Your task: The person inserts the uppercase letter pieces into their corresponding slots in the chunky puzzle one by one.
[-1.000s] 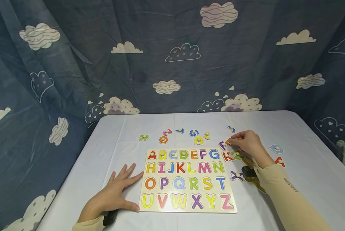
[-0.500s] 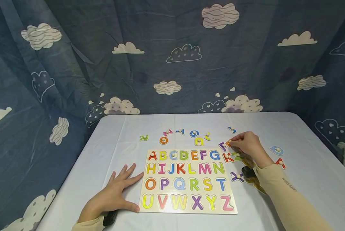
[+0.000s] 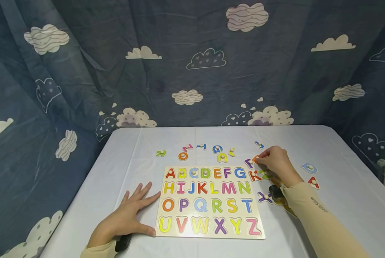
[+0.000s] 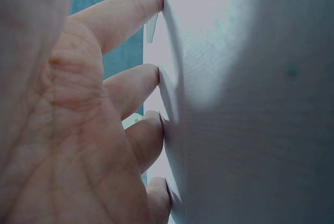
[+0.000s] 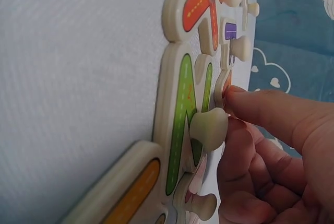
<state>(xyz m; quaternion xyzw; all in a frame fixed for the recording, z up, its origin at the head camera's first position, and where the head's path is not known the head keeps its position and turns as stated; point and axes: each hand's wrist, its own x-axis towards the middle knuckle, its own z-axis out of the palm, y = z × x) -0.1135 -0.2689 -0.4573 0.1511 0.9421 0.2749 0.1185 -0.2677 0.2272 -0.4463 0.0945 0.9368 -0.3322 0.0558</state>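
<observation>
A wooden alphabet puzzle board point(image 3: 222, 213) lies on the white table. Knobbed letters A point(image 3: 170, 173), B, C and D sit in its top row. My left hand point(image 3: 128, 211) rests flat beside the board with spread fingers, thumb and index fingertips at its left edge. In the left wrist view, the fingertips point(image 4: 156, 75) touch the cloth. Beyond the upper right corner, my right hand point(image 3: 276, 161) pinches an orange letter piece point(image 5: 225, 85) between thumb and fingers; most of it is hidden. Near it lie a purple F point(image 3: 248, 163), a red K point(image 3: 254, 175) and a green N point(image 5: 180, 125).
Behind the board lie several loose letters, among them a green R point(image 3: 161, 153), an orange O point(image 3: 183, 156) and a blue G point(image 3: 217, 149). A purple X point(image 3: 265, 197) is to its right. Farther right are a blue Q point(image 3: 309, 168) and a red A point(image 3: 313, 182).
My right fingertips have come slightly down onto the orange letter piece, and the right forearm has shifted a little left. The left hand and the board stay in place.
</observation>
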